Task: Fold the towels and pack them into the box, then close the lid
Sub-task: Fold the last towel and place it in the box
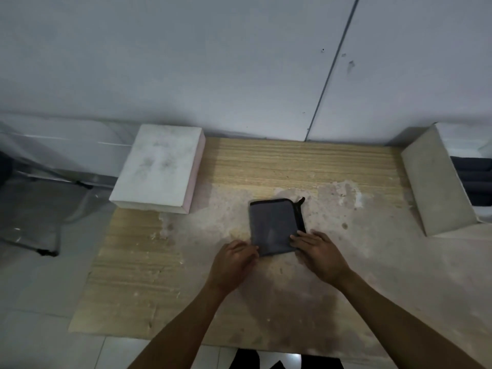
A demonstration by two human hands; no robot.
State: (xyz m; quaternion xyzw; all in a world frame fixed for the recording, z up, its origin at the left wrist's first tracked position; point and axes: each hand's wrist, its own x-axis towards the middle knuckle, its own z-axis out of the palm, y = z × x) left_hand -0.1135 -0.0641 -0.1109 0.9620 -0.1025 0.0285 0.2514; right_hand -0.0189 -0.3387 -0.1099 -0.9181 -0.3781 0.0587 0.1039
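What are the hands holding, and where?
Both hands, left hand and right hand, are on the folded grey towel at its near corners; pinching or pressing, I cannot tell.

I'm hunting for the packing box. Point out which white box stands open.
The white box at the right edge, lid tilted up, dark folded towels inside. The left white box is shut.

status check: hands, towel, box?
Left hand and right hand flat on the near corners of the folded grey towel. Towel on the wooden board. Open box far right, dark towels inside. Nothing blocking.
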